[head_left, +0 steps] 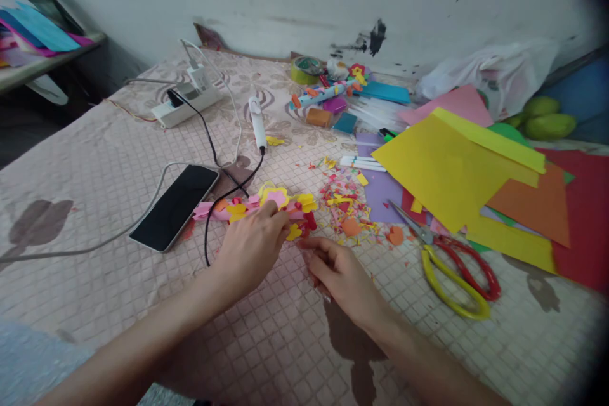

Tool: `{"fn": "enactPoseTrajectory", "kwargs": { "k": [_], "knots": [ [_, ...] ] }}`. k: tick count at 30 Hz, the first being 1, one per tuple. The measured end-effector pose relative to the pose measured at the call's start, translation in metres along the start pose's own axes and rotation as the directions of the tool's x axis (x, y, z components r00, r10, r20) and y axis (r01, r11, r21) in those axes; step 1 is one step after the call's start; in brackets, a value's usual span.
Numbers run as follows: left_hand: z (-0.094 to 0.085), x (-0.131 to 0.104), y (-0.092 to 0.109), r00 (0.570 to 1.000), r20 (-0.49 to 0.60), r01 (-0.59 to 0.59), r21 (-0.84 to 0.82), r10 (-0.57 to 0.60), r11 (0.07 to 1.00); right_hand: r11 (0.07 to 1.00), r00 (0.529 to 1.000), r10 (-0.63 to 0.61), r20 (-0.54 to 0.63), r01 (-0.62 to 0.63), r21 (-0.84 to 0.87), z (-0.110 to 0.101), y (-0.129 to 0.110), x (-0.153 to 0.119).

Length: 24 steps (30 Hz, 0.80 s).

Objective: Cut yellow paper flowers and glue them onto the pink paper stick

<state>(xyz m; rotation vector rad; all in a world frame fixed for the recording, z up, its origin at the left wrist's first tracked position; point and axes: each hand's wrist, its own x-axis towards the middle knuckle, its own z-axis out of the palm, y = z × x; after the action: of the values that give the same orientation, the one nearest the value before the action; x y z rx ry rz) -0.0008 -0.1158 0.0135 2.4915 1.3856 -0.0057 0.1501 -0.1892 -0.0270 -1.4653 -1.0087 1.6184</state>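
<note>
A pink paper roll (219, 212) covered with yellow, pink, orange and red paper flowers lies across the middle of the table. My left hand (254, 242) reaches over it from the front, fingers curled down on its flowered right part; the fingertips are hidden. Just right of it, my right hand (335, 269) is closed, thumb and fingers drawn together close to a small yellow paper flower (294, 232). Whatever lies between those fingertips is too small or hidden to tell. A black cord (207, 238) crosses over the roll's left part.
A phone (175, 208) lies at the left, near a white power strip (188, 104). A white glue gun (257, 124) lies behind the roll. Scissors (445, 266), paper scraps (345, 203) and coloured sheets (445, 168) are on the right. A decorated blue roll (323, 94) is at the back.
</note>
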Motion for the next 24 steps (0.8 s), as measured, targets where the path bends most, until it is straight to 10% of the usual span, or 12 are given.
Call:
{"fn": "enactPoseTrajectory", "kwargs": {
  "k": [24],
  "knots": [
    [0.0057, 0.0002, 0.0028, 0.999, -0.006, 0.043, 0.044, -0.043, 0.998, 1.0, 1.0, -0.004, -0.015, 0.004, 0.002, 0.0031, -0.0032, -0.0011]
  ]
}}
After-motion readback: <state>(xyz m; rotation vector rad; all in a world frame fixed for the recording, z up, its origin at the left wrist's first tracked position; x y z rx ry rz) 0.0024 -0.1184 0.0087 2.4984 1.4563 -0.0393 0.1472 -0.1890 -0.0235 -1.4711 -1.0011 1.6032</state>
